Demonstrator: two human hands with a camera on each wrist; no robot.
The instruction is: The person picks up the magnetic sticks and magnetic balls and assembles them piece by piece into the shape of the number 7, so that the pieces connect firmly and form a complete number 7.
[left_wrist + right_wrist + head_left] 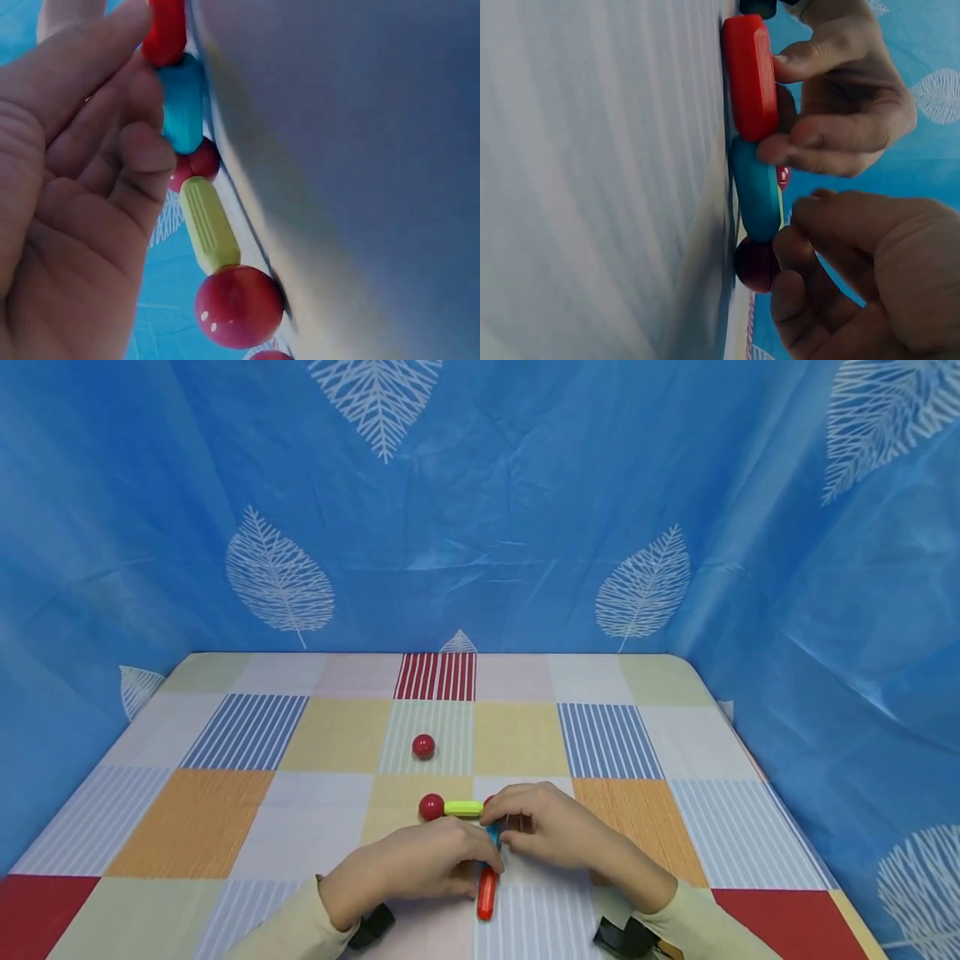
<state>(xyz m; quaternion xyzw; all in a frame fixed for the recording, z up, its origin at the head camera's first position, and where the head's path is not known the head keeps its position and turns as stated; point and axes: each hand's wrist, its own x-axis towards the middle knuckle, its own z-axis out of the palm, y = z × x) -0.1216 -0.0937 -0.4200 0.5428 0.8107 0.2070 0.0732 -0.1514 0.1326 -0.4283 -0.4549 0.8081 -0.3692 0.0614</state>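
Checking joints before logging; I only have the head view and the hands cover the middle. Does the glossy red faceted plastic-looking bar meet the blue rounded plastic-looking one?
Observer: Looks so. The right wrist view shows the red bar and blue bar end to end, no visible gap.
Operator: And the blue bar's far end?
Observer: Up against a glossy dark-red ball in that same view, no gap showing.
Operator: Right end of the yellow-green plastic-looking bar? Fingers block it.
Observer: In the left wrist view, that end appears to meet the same ball.
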